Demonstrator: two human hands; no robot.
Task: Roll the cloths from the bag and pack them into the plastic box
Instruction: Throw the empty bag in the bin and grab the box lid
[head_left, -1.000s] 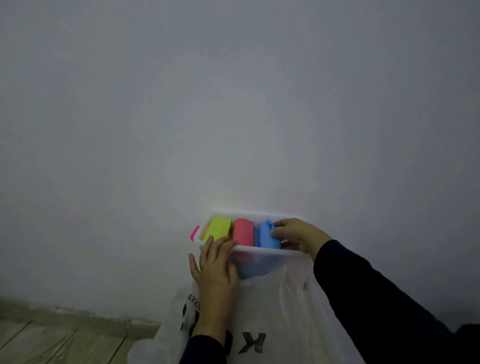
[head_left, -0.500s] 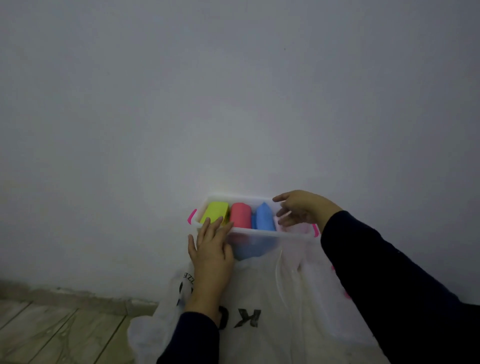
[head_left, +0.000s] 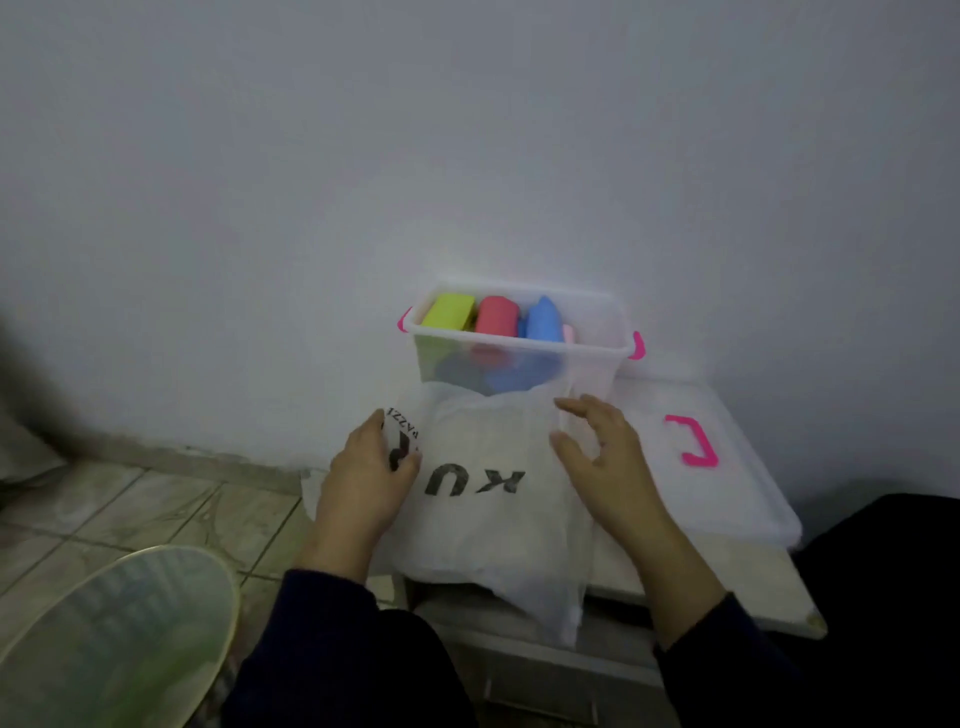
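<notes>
Three rolled cloths stand side by side in the plastic box (head_left: 519, 358): a yellow-green roll (head_left: 449, 310) at the left, a red roll (head_left: 497, 314) in the middle and a blue roll (head_left: 543, 319) at the right, and more cloth shows dimly through the clear wall below them. The box sits against the white wall (head_left: 467, 156) on a low table (head_left: 753, 582). Both hands have left the box since half a second ago. The left hand (head_left: 363, 483), which lay on the box front, now grips the left edge of the white bag (head_left: 493, 519) with the thumb over the plastic. The right hand (head_left: 602, 457), which was over the box rim, now hovers at the right side of the bag mouth with fingers spread and loosely bent, holding nothing. The bag lies just in front of the box and touches its wall. A clear lid (head_left: 727, 467) with a pink clip lies to the right of the bag. Now the view also shows the tiled floor (head_left: 156, 509) and a round greenish object (head_left: 114, 639) at the lower left
</notes>
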